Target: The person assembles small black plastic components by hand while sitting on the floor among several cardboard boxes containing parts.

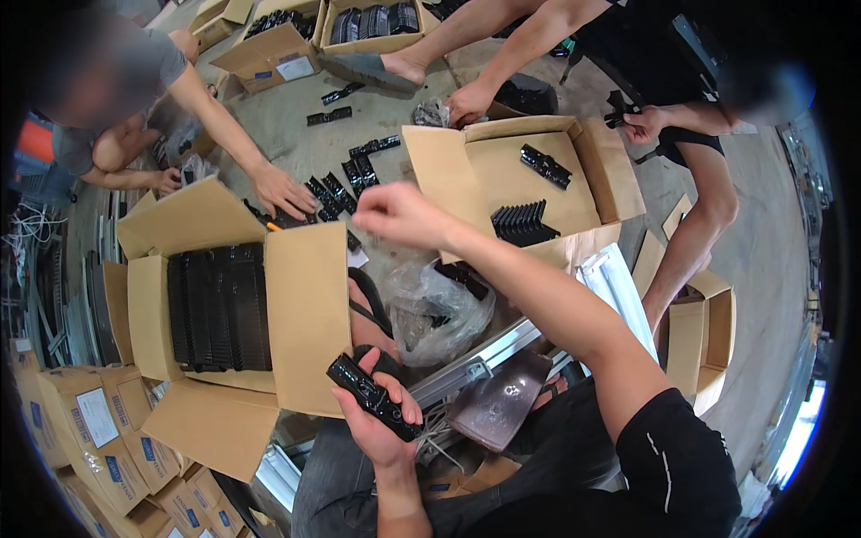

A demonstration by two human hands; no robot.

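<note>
My left hand (381, 417) grips a glossy black plastic part (369, 395), oblong and ribbed, low over my lap. My right hand (399, 215) is stretched forward above the floor, fingers pinched together; whether it holds anything small I cannot tell. It hovers between the open cardboard box packed with black parts (220, 309) on the left and a second open box (525, 184) holding a short row of black parts (523, 223) and one loose piece (544, 167).
Loose black parts (336, 190) lie on the concrete floor. A crumpled clear plastic bag (435, 309) sits near my knee. Two other people reach in: one hand (280, 188) at the left, another hand (468, 103) at the top. Stacked cartons (99, 439) stand at lower left.
</note>
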